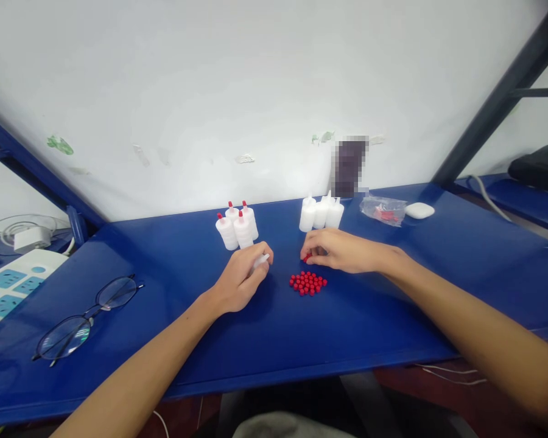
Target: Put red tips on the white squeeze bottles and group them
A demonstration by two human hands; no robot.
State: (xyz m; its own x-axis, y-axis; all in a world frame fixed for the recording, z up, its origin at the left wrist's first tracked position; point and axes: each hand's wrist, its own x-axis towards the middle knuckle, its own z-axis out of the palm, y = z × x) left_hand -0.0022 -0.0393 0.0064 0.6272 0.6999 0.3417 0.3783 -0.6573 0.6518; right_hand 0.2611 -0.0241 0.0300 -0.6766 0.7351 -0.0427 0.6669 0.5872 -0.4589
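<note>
Small white bottle wrapped in left hand above blue table, right hand apparently pinching red cap beside loose cap pile: easily fumbled, scattering the rest.

I am observing the worktop carrying a pile of caps at centre, lying between my left hand and right hand. Capped bottles are standing behind the left hand, uncapped bottles behind the right. Spectacles are lying far left; a bag is sitting right of the uncapped bottles.
</note>
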